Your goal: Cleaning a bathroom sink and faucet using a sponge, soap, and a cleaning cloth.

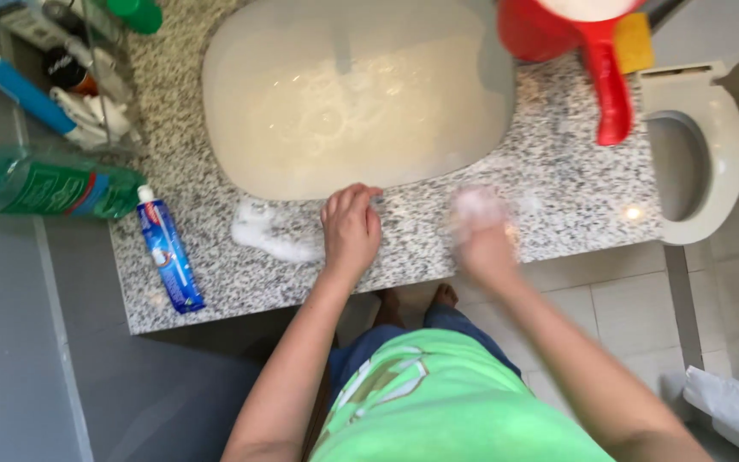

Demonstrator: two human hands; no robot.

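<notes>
My left hand (351, 228) rests knuckles-up on the speckled granite counter (558, 171), fingers curled at the front rim of the white sink basin (352, 94). It holds nothing I can see. A patch of white foam (268, 236) lies on the counter just left of it. My right hand (481, 229) is blurred with motion on the counter to the right, covered in white suds; whether it holds a sponge or cloth is unclear.
A blue toothpaste tube (169, 255) lies near the counter's left edge, beside a green bottle (53, 188). A red scoop with a handle (588, 51) and a yellow sponge (635, 41) sit at the back right. A white toilet seat (712, 145) stands to the right.
</notes>
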